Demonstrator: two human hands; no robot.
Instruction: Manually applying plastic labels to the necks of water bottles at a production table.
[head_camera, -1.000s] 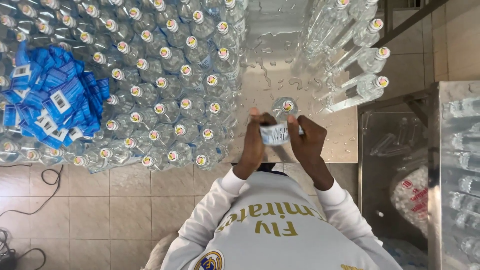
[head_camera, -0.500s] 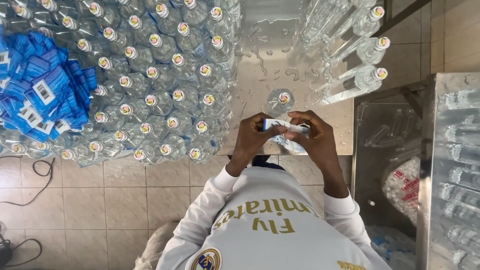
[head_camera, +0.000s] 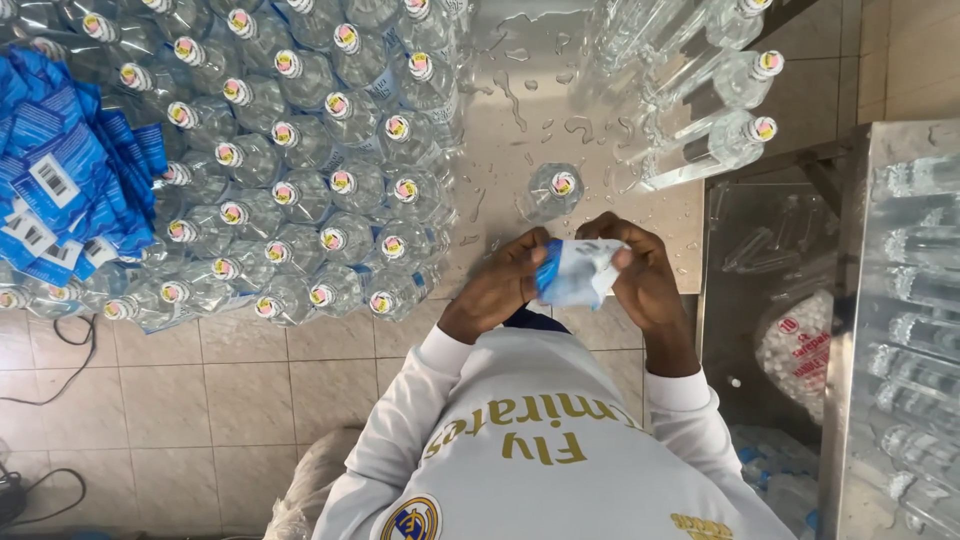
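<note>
One label sleeve (head_camera: 578, 272), blue and white, held between both hands just off the near edge of the steel tabletop (head_camera: 520, 110). Left hand (head_camera: 503, 280) pinches its left side, thumb on top, fingers curled under. Right hand (head_camera: 640, 270) grips the right side, fingers folded over the top edge. Both hands closed on the sleeve, wrists angled inward, forearms coming up from the white-sleeved torso at the bottom of view.

One lone bottle (head_camera: 552, 190) stands upright on the tabletop just beyond the hands, near but not touching them, cap up.

Packed bottle block (head_camera: 300, 170) fills the left part of the tabletop out to its near-left corner: around 30 caps visible, more cut off by the frame top, so no exact count. Its right flank is close to the left hand.

Leaning bottles (head_camera: 700, 110) at the far-right corner: three caps clear, others behind are too blurred to count.

Label pile (head_camera: 60, 190), blue, sits on top of the block at the far left; too many to count.

Open room: a wet bare strip runs from the near edge to the far edge between the block and the leaning bottles, holding only the lone bottle. Right edge borders a steel rack (head_camera: 900, 300).
</note>
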